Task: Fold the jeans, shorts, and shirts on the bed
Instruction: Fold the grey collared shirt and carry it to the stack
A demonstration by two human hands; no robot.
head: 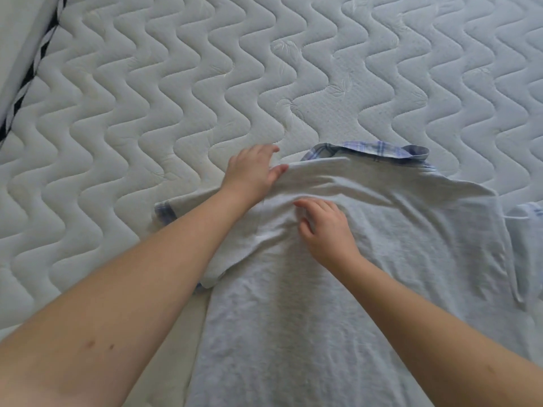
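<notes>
Grey shirt (338, 304) lies flat on quilted mattress (176, 98), plaid collar (373, 149) at far end, just beyond both hands. Left hand (252, 174): thumb and fingers pinching the shirt's shoulder edge, sleeve folded in under the forearm; plaid cuff (164, 211) shows to that hand's left. Right hand (326, 227): fingers loosely spread, resting on fabric below collar, gripping nothing. Another pale garment (526, 227) w/ blue print, partly out of view, well right of right hand. Black-and-white piping (32, 66) along mattress edge, far left.
</notes>
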